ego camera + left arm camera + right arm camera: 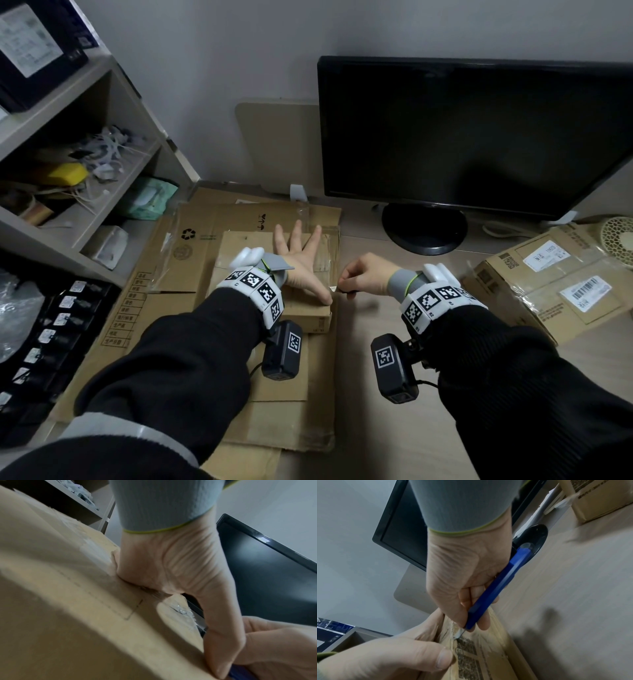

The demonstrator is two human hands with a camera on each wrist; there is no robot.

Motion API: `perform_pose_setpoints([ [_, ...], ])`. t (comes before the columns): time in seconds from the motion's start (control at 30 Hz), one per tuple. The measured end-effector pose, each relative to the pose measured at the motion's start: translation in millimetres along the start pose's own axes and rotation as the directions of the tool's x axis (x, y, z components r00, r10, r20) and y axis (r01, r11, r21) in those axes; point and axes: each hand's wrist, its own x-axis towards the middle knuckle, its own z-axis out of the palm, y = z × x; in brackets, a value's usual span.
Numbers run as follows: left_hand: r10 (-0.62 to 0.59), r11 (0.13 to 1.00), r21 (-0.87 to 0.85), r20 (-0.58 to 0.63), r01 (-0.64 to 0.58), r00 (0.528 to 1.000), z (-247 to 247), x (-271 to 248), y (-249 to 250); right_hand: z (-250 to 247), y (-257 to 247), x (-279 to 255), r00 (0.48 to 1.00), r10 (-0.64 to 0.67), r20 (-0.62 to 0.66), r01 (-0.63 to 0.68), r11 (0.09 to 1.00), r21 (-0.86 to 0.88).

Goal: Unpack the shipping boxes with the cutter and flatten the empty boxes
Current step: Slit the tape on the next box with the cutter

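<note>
A small sealed cardboard box (308,308) lies on a stack of flattened cardboard (191,260) at the middle of the desk. My left hand (301,263) presses flat on its top with fingers spread, thumb (221,649) along the right edge. My right hand (366,274) grips a blue cutter (496,589), fingers curled round its handle. The blade tip (458,634) touches the box's right side by a printed label (467,654), close to my left thumb (426,655).
A black monitor (479,137) on its round stand (424,228) fills the back right. A larger taped box (548,284) with labels sits at the right. Shelves (85,171) with clutter line the left. Bare desk (370,428) lies between my arms.
</note>
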Motion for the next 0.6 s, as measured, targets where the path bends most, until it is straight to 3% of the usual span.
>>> perform_pose_setpoints([
  [0.43, 0.005, 1.0, -0.015, -0.03, -0.005, 1.0, 3.7, 6.7, 0.0, -4.1, -2.1, 2.4, 1.0, 0.017, 0.017, -0.017, 1.0, -0.012],
  [0.6, -0.007, 1.0, -0.009, -0.017, 0.007, 1.0, 1.7, 9.4, -0.5, -1.7, 5.4, 4.9, 0.995, 0.044, -0.089, -0.042, 0.999, 0.021],
])
